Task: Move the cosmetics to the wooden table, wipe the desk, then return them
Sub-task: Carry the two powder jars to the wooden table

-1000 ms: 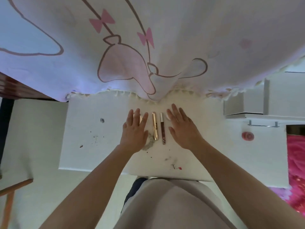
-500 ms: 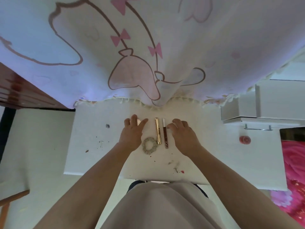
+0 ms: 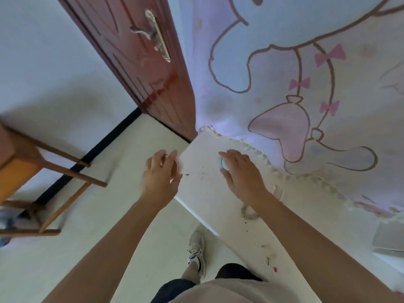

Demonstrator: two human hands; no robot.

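Note:
My left hand (image 3: 160, 174) hovers over the floor just past the left edge of the white desk (image 3: 205, 200), fingers curled round a small round cosmetic (image 3: 173, 168) that is blurred. Over the desk's far left corner, my right hand (image 3: 240, 171) grips a small round case with a light blue rim (image 3: 223, 164). A beige hair tie (image 3: 248, 212) lies on the desk beside my right forearm. Blurred pale shapes (image 3: 277, 191) behind that forearm may be the two tubes. The wooden table (image 3: 15, 171) stands at the far left.
Dark specks and a red smear (image 3: 274, 268) mark the desk. A cartoon-print curtain (image 3: 306, 84) hangs behind it. A red-brown door (image 3: 142, 51) stands ajar beside the curtain. Pale floor lies between desk and wooden table, with my shoe (image 3: 196, 248) on it.
Both hands closed on the small round items beside the tubes and lifted them. My view swung left, bringing the door and wooden table into sight; my left hand now hangs past the desk edge.

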